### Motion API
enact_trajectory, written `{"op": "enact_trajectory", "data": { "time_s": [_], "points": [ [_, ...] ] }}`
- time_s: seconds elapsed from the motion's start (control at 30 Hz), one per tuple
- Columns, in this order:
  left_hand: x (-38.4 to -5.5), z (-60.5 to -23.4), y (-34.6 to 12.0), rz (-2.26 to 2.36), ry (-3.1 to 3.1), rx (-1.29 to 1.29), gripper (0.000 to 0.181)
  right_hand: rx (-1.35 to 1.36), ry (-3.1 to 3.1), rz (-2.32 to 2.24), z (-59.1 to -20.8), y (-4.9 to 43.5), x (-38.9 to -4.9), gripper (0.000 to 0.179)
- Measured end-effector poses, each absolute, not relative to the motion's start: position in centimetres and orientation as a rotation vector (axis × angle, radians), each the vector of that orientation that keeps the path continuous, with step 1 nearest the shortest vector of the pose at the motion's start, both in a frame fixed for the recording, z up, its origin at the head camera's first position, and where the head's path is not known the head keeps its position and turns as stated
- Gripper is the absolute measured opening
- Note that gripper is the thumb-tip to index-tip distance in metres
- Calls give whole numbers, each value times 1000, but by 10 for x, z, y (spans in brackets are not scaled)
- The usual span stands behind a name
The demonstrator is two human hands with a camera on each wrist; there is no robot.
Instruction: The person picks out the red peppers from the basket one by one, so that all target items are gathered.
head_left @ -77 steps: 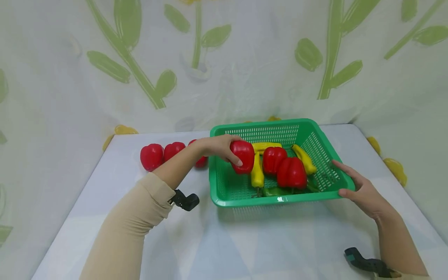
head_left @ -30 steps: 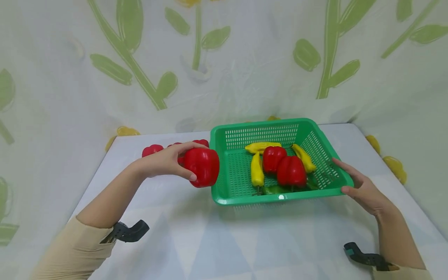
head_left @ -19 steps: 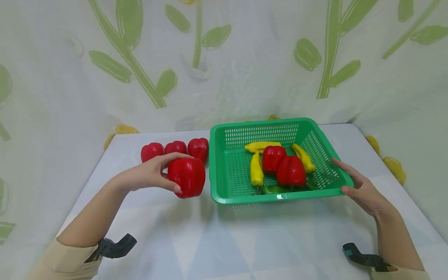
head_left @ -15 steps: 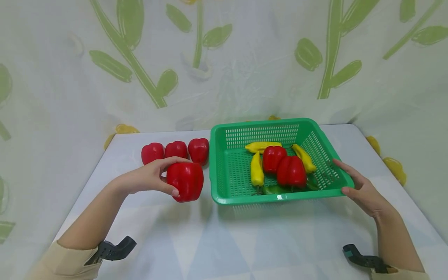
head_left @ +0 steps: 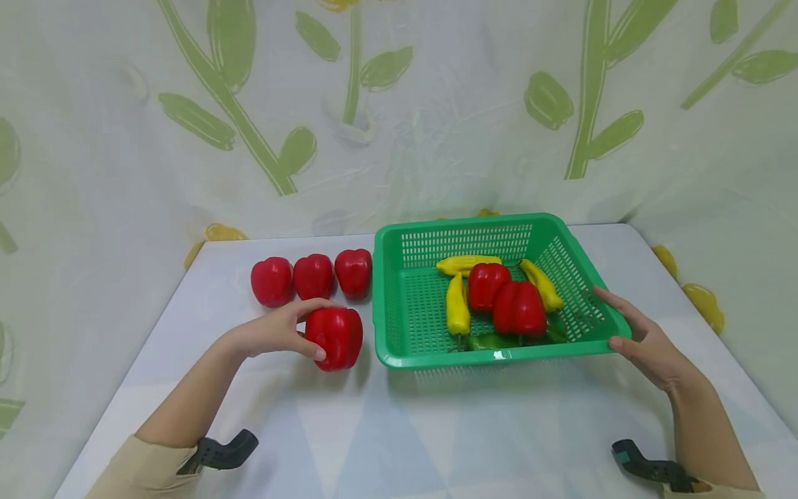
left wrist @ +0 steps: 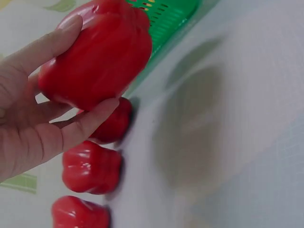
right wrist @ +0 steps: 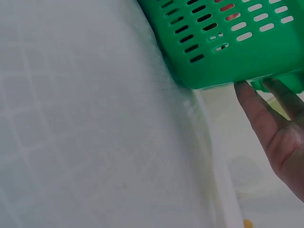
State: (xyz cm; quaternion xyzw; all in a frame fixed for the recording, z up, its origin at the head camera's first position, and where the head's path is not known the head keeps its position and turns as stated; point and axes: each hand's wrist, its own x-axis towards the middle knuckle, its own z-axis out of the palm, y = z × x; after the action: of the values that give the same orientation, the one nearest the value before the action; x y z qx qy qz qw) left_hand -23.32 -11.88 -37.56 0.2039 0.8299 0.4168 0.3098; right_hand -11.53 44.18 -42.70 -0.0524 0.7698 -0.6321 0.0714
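Observation:
My left hand grips a red bell pepper, thumb on the near side, fingers round the back. In the left wrist view this pepper is held above the table, its shadow apart from it. On the right, my right hand holds the rim of a green plastic basket at its near right corner. The right wrist view shows fingertips against the basket's edge. Inside lie two red bell peppers, yellow peppers and something long and green.
Three more red bell peppers stand in a row at the back left of the white table, just left of the basket. Behind the table hangs a pale sheet with a green plant pattern. Each wrist wears a black mount.
My left hand has taken the red bell pepper out of the basket to the left, then lowered it in front of the row. The right hand has stayed at the basket's corner.

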Motion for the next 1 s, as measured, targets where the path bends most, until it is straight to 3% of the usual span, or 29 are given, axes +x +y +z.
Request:
{"op": "enact_trajectory", "data": {
  "time_s": [1.0],
  "points": [
    [-262, -411, -88, 1092, 2282, 500, 82, -101, 2391, -1841, -432, 442, -114, 66]
  ]
}}
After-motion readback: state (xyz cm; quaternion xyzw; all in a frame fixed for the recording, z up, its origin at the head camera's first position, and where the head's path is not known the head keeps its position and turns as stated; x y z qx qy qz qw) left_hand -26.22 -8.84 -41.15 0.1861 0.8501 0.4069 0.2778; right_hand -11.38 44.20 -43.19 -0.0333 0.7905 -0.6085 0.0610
